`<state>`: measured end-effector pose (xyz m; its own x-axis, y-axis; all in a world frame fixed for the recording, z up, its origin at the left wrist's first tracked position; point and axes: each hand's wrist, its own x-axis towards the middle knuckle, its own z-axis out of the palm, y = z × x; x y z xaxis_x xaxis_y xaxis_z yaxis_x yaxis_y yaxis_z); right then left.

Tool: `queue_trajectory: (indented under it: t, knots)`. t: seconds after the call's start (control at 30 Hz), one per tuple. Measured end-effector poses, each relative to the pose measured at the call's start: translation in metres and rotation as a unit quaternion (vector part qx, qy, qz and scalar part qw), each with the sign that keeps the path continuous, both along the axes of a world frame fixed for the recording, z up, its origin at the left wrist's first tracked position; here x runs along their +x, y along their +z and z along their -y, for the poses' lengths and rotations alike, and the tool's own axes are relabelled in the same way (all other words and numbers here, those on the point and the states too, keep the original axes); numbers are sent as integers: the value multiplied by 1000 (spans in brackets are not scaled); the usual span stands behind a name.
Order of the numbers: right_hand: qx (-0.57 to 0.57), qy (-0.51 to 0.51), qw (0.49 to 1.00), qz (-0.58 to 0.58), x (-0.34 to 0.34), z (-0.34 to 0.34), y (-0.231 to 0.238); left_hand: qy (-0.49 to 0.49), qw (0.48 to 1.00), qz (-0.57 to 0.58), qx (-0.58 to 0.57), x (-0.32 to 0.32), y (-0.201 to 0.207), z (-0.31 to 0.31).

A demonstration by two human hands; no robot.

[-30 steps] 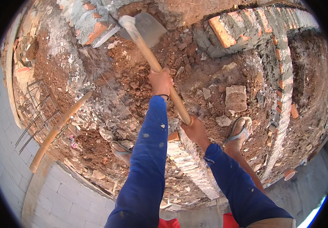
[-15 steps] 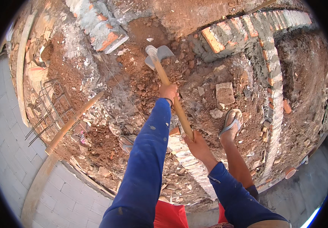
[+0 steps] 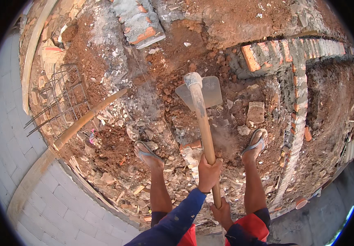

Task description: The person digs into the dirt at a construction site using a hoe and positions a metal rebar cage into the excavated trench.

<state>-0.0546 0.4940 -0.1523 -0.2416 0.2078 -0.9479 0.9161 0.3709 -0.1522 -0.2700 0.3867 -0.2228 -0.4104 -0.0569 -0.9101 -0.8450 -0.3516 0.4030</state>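
The left hand (image 3: 209, 172) is clamping its grip on the hoe (image 3: 201, 115), the right hand (image 3: 222, 212) is clasping the handle (image 3: 206, 137) lower down; the blade (image 3: 211, 92) is seemingly hovering over reddish rubble (image 3: 171, 91) beyond the feet (image 3: 255, 144).

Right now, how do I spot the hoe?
Find the two sandaled feet on rubble. Between them runs the hoe, gripped by the left hand and right hand. Unlike the wooden pole at left, it shows a broad metal blade.
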Motion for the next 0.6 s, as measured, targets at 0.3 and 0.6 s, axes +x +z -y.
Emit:
queue_trajectory:
  t: [0.3, 0.6]
  knots:
    - [-74, 11, 948, -310, -203, 85, -192, 12, 951, -274, -143, -184, -34, 75]
    - [-89, -63, 932, -345, -323, 69, -429, 39, 889, -375, -260, -275, -238, 26]
